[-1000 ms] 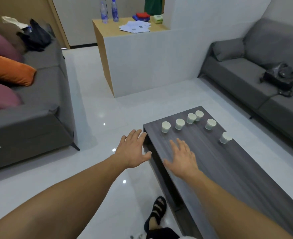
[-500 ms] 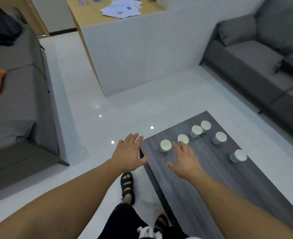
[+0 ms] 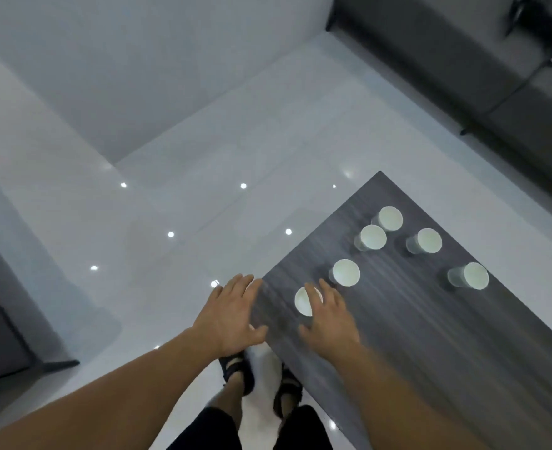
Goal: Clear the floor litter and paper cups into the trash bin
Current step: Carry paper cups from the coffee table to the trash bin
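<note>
Over the desk (image 3: 430, 336) corner, the right hand (image 3: 328, 316) has reached the nearest paper cup (image 3: 301, 303) (fingers spread, grasping nothing yet); the left hand (image 3: 232, 316) hovers released, so pickup looks imminent.

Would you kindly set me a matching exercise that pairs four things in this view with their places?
Things:
1. left hand
2. right hand
3. farthest cup
4. sofa

Places:
A. upper right, past the table
B. over the nearest cup
C. nearest the table's far corner
D. at the table's left corner

Pairs: 1-D, 2-B, 3-C, 4-A.
</note>
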A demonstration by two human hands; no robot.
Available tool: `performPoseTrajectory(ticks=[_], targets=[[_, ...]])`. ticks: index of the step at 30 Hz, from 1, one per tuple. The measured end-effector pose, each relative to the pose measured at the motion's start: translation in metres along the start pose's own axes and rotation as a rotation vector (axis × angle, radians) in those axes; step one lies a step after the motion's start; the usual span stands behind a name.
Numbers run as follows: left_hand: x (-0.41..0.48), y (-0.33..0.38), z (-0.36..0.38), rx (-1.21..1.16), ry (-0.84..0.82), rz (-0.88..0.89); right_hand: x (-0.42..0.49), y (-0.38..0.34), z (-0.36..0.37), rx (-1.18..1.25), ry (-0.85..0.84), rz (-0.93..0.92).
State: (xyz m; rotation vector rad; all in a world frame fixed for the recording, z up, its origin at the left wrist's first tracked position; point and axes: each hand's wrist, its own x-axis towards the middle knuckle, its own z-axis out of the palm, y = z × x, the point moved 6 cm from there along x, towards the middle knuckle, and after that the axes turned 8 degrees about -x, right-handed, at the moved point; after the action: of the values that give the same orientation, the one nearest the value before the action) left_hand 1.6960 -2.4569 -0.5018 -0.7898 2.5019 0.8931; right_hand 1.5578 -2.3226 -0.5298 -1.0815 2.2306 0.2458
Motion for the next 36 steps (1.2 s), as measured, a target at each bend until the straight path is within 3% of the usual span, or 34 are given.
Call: performPoseTrajectory(ticks=[7, 10, 14, 16, 21, 23, 26, 28, 31, 36], targets=[[0.058, -0.015, 0.045, -0.059, -0.094, 0.040, 0.055, 0.011, 0.062, -0.023, -0.034, -0.024], [0.071, -0.022, 0.059, -0.119, -0.107, 0.045, 0.072, 0.010, 0.072, 0.047, 0.030, -0.032], [0.078, -0.015, 0.063, -0.225, -0.095, 0.063, 0.079, 0.017, 0.064, 0.562, 0.100, 0.160], [0.080, -0.005, 0.058, -0.285, -0.065, 0.063, 0.076, 0.013, 0.051, 0.802, 0.112, 0.131], [0.094, 0.029, 0.034, -0.377, 0.001, 0.111, 0.063, 0.012, 0.009, 0.907, -0.005, -0.069], [0.101, 0.037, 0.027, -0.384, 0.031, 0.127, 0.064, 0.031, -0.011, 0.828, 0.116, -0.071], [0.110, 0.035, 0.031, -0.330, 0.053, 0.036, 0.074, 0.075, -0.035, 0.406, 0.478, 0.059], [0.113, 0.031, 0.038, -0.324, 0.052, -0.033, 0.093, 0.091, -0.022, 0.152, 0.335, 0.103], [0.108, 0.025, 0.048, -0.348, 0.074, -0.086, 0.114, 0.102, 0.016, 0.003, 0.043, 0.079], [0.080, 0.011, 0.047, -0.267, 0.137, -0.214, 0.112, 0.099, 0.025, 0.078, 0.003, 0.068]])
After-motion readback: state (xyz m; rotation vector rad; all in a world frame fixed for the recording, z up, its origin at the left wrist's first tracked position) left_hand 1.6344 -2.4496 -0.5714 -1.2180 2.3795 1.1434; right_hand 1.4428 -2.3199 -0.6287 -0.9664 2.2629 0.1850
